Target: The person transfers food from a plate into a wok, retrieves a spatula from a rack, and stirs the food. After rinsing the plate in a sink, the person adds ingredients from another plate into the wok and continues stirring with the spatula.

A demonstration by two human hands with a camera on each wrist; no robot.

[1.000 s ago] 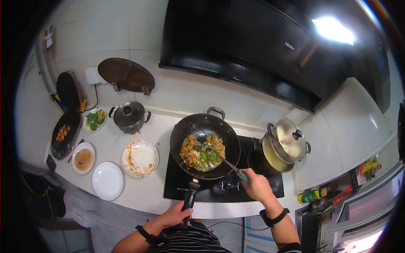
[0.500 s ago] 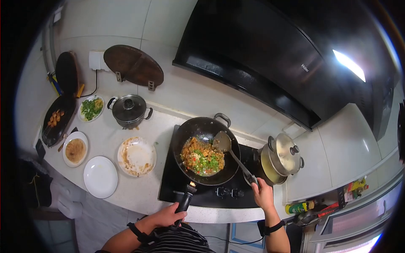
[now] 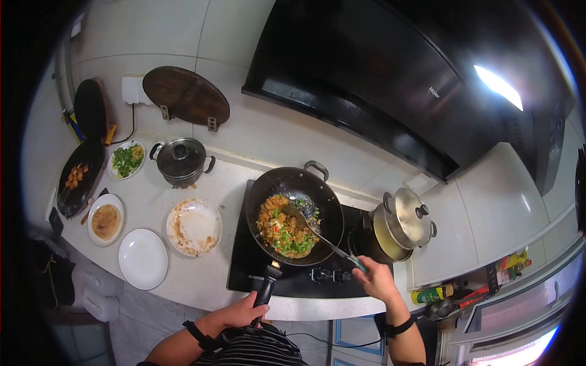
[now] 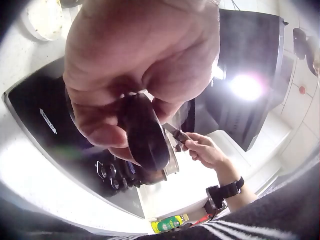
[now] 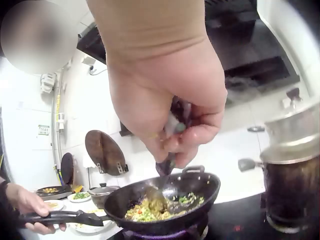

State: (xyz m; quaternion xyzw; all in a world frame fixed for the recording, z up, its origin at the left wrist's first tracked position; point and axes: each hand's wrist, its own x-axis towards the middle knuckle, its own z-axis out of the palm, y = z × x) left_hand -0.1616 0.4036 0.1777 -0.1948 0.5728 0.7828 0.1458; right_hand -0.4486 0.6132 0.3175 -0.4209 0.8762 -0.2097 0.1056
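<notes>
A black wok (image 3: 329, 216) sits on the stove, holding a mix of browned food (image 3: 274, 210) with chopped green and red bits. My left hand (image 3: 239, 313) grips the wok's long black handle (image 3: 265, 293); the left wrist view shows the fingers wrapped round the handle's end (image 4: 147, 142). With my right hand (image 3: 377, 282) I hold a spatula (image 3: 326, 241) by its blue-green and dark handle. Its blade dips into the food near the middle of the wok, partly covered by it. In the right wrist view, the right hand (image 5: 167, 95) is above the wok, fingers curled round the handle.
Left of the stove are a stained plate (image 3: 207, 229), a white plate (image 3: 143, 259), a bowl of brown food (image 3: 105, 221), a plate of greens (image 3: 127, 160) and a lidded pot (image 3: 183, 161). A steamer pot (image 3: 408, 219) stands right of the wok. The range hood (image 3: 348, 91) hangs overhead.
The spatula was lifted to the wok's right side, then came back left into the food. Greens are now more mixed in. The left hand has kept its grip on the handle.
</notes>
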